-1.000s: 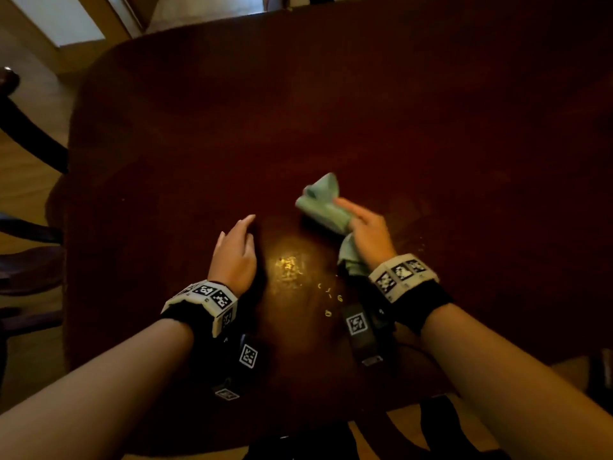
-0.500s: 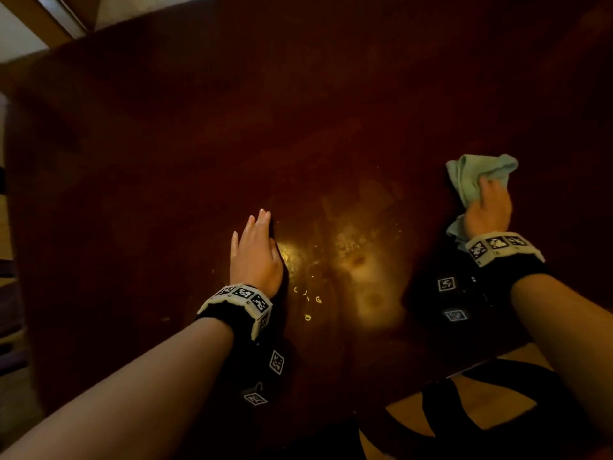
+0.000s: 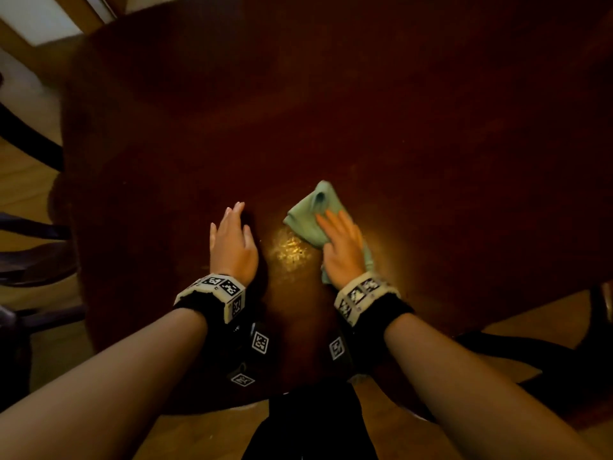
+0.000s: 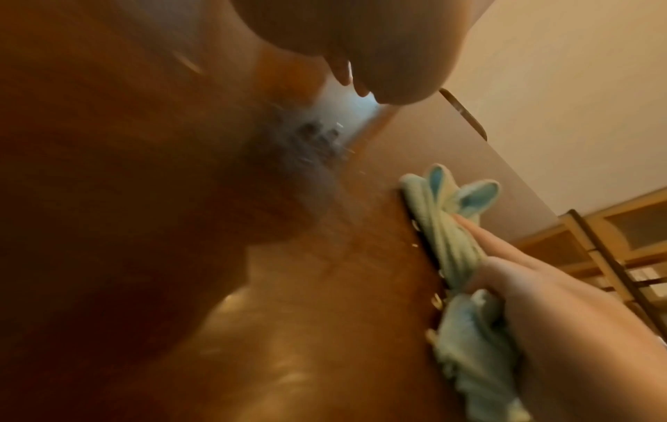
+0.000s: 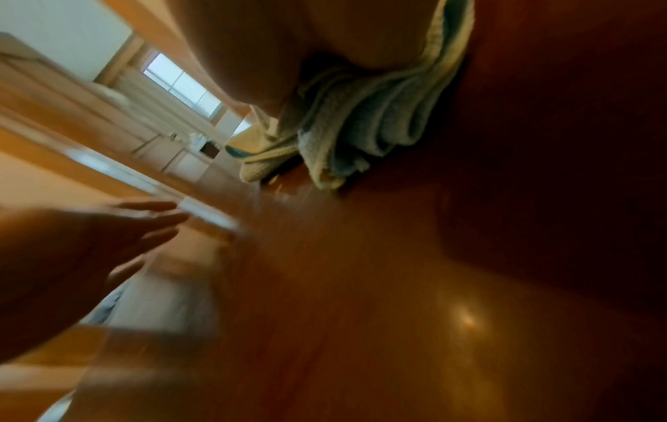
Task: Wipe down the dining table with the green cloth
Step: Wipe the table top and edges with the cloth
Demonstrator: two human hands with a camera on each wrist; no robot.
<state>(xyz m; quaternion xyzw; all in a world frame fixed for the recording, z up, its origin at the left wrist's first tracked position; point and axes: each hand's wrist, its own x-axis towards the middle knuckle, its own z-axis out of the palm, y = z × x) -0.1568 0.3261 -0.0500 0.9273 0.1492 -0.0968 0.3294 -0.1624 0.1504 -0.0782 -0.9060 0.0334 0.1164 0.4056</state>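
Right hand presses green cloth on table, left hand flat beside

Green cloth partly under right hand

The head camera looks steeply down from above onto the dark desk, both forearms reaching in from below. Each wrist camera sits low, almost skimming the wood, facing across toward the other hand. All three share the green cloth and the shiny patch beside it.
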